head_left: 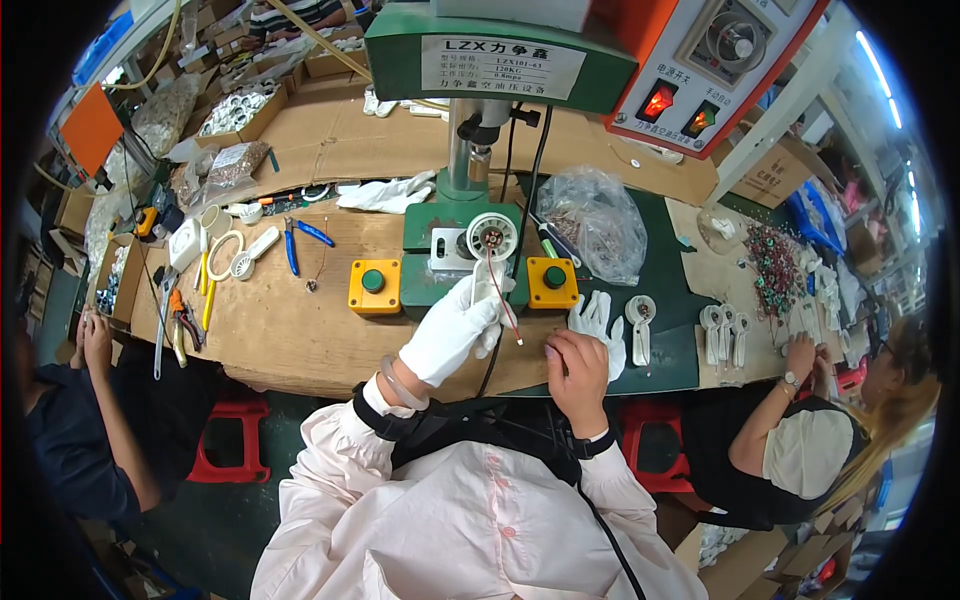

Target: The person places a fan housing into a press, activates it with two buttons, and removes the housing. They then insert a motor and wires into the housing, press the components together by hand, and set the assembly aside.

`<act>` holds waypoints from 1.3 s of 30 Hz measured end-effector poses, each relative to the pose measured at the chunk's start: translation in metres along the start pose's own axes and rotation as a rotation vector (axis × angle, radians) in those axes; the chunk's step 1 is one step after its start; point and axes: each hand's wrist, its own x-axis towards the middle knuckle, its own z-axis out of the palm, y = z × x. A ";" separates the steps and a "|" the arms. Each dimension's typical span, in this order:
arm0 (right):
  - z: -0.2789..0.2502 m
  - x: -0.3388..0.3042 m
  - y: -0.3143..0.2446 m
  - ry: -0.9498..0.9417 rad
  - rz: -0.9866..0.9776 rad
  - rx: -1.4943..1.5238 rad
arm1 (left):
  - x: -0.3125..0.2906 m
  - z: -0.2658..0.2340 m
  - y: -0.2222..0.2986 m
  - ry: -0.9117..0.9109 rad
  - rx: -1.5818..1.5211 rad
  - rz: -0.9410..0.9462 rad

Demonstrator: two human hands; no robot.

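Note:
My left hand (452,328), in a white glove, is closed on the handle of a small white handheld fan body (478,226). Its round head sits over the metal fixture (446,247) on the green press base, with motor parts and a red wire showing inside. The wire hangs down past my fingers to a small white connector (519,342). My right hand (578,372) is bare and lies at the table's front edge, fingers loosely bent with nothing visible in them. Just beyond it rests an empty white glove (597,322), which it seems to touch.
Yellow button boxes (375,287) (553,283) flank the press. An orange control box (700,75) hangs upper right. Blue pliers (291,250) and other tools lie left. A clear plastic bag (592,225) and several white fan bodies (640,330) lie right. Co-workers sit both sides.

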 end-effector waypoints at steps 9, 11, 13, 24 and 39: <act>0.002 0.002 0.000 -0.010 -0.011 -0.003 | -0.016 -0.008 0.042 0.002 0.024 -0.020; 0.001 -0.001 0.002 -0.014 -0.008 -0.003 | -0.018 -0.013 0.075 0.150 0.126 -0.002; 0.001 -0.004 0.004 -0.024 0.002 -0.005 | -0.011 -0.045 0.097 0.295 0.215 0.040; 0.002 -0.002 0.003 -0.040 0.034 0.007 | 0.169 -0.296 0.106 0.059 1.948 -0.047; -0.065 -0.013 0.071 0.063 0.504 -0.354 | 0.057 -0.243 0.119 0.329 0.014 0.065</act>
